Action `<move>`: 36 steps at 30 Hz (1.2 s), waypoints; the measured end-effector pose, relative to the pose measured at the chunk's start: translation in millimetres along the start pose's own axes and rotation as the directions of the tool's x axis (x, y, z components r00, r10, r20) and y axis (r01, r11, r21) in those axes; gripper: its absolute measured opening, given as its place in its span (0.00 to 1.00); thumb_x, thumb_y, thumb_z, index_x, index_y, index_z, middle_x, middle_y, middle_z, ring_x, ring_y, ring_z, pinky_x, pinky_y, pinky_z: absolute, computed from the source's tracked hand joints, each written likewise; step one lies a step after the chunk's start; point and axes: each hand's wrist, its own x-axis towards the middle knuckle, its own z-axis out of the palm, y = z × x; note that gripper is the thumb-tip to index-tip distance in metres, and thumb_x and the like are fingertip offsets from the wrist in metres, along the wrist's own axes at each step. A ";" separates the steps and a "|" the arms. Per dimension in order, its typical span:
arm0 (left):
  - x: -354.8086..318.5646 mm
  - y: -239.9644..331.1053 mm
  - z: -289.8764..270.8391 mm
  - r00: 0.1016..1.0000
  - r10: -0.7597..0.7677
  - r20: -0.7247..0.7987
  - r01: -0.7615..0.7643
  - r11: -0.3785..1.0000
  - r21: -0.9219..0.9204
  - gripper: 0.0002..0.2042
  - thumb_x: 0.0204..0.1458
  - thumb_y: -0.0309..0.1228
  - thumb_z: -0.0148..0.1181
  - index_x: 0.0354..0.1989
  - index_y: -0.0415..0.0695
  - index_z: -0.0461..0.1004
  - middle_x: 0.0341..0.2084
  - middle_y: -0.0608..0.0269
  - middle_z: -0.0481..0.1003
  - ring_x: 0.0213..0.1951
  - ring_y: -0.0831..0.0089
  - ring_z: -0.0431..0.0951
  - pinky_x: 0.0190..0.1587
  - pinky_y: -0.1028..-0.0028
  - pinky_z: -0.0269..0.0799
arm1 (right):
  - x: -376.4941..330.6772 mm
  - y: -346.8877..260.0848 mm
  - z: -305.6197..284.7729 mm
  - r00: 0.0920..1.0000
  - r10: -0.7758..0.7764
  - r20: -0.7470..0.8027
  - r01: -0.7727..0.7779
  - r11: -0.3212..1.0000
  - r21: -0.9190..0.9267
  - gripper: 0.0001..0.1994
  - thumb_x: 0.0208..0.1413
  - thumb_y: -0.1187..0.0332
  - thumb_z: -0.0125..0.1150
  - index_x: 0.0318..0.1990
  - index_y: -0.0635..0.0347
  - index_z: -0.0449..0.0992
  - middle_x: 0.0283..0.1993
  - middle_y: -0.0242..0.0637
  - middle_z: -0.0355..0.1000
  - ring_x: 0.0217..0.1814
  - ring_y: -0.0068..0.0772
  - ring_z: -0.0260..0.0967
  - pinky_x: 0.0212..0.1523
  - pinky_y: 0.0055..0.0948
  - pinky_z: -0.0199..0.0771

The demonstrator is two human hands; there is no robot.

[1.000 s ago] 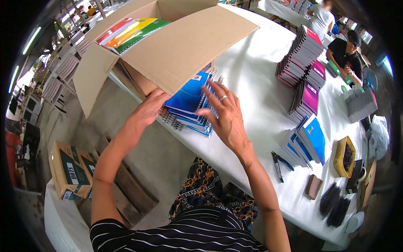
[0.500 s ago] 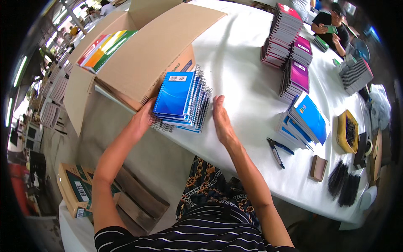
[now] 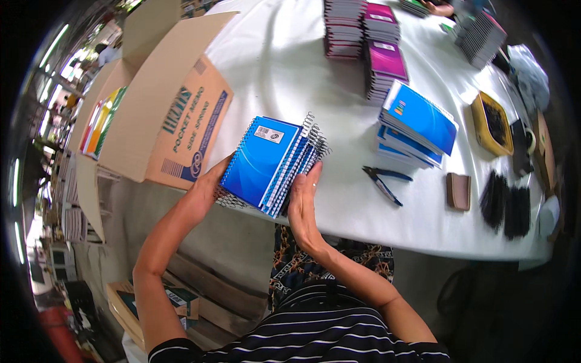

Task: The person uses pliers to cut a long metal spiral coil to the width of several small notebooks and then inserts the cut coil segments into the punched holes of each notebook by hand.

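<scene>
A stack of blue spiral notebooks (image 3: 261, 160) rests at the near edge of the white-covered table, wire coils sticking out on both sides. My left hand (image 3: 206, 192) grips its left side, its fingers mostly hidden by the notebooks and coils. Against the right side presses my right hand (image 3: 304, 206), fingers together, so the stack is held between both palms. Just left of it stands an open cardboard box (image 3: 192, 121) with colourful notebooks (image 3: 101, 124) inside.
To the right lie another blue notebook pile (image 3: 420, 121), pliers (image 3: 384, 181), a small brown block-like holder (image 3: 458, 192), black wire bundles (image 3: 507, 202) and a yellow tub (image 3: 491, 124). Magenta notebook stacks (image 3: 386, 60) stand farther back. A wooden pallet (image 3: 218, 296) is below left.
My right hand has closed in from the right and now touches the stack. The stack is turned slightly clockwise and lies nearer me. The view has shifted toward the right.
</scene>
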 end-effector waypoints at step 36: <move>23.3 76.1 72.1 0.945 -0.260 0.196 0.168 0.906 0.389 0.24 0.67 0.47 0.42 0.57 0.38 0.70 0.52 0.48 0.75 0.50 0.65 0.79 0.50 0.62 0.79 | 1.5 18.3 -94.2 0.646 -0.525 0.555 0.764 0.455 -0.458 0.07 0.49 0.74 0.53 0.38 0.62 0.70 0.42 0.39 0.65 0.46 0.38 0.63 0.44 0.35 0.68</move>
